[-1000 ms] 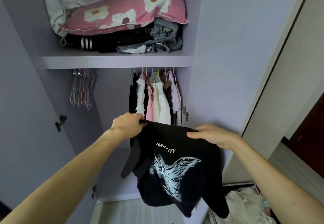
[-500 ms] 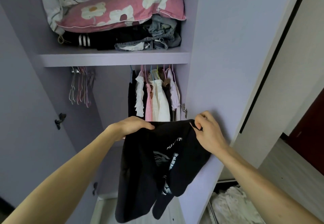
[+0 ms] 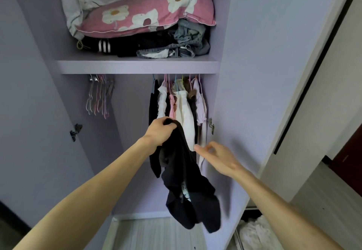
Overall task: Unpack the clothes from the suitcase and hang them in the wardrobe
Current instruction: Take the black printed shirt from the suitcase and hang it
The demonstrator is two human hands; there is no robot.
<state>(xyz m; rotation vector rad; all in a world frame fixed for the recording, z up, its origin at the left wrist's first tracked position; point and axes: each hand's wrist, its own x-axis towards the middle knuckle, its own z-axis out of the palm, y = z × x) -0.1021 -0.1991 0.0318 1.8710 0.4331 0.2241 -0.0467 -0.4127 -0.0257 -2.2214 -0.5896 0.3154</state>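
Black, limp, light-looking shirt hung bunched in the left hand, fingers curled round it; right hand loosely spread, empty; shoulders would probably suit regripping.

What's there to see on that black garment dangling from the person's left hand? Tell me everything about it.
The black garment is soft, matte cloth bunched into a long twisted bundle. The left hand grips its top end; the rest hangs free before the open wardrobe, in front of the clothes on hangers. A scrap of pale print shows among the lower folds, unreadable. Two loose ends dangle at the bottom, slightly blurred. The right hand is open beside it, not holding it.
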